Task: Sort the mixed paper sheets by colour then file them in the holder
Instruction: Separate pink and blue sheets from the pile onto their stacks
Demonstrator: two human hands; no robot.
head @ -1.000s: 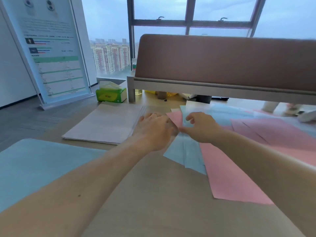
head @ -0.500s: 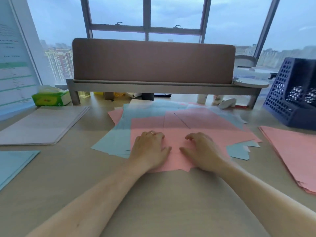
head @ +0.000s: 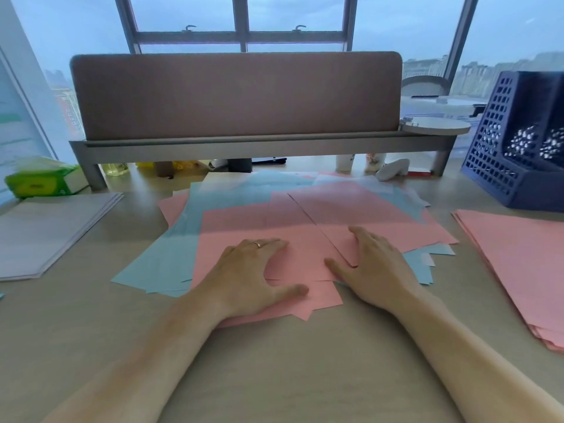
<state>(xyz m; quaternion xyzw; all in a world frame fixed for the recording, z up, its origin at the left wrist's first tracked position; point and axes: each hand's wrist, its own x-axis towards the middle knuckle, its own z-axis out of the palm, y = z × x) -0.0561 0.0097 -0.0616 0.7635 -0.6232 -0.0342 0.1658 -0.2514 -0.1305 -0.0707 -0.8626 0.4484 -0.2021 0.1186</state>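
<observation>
A mixed pile of pink and blue sheets (head: 305, 209) lies spread on the desk in front of me. My left hand (head: 253, 273) rests flat on the near pink sheet (head: 308, 257), fingers apart, thumb near its front edge. My right hand (head: 375, 267) lies flat beside it on the pink sheets, its thumb at a sheet's corner. Neither hand grips anything. A sorted pink stack (head: 518, 264) sits at the right, a white stack (head: 52, 233) at the left. The dark blue file holder (head: 500, 154) stands at the far right.
A brown desk divider (head: 238, 96) on a grey shelf runs across the back, with small items under it. A green tissue pack (head: 42, 181) lies at the far left. Bare wooden desk (head: 274, 377) stretches in front of the pile.
The view swung right, from the white stack to the mixed pile and holder. Both hands moved from pinching sheets at the pile's left edge to lying flat on the pink sheets.
</observation>
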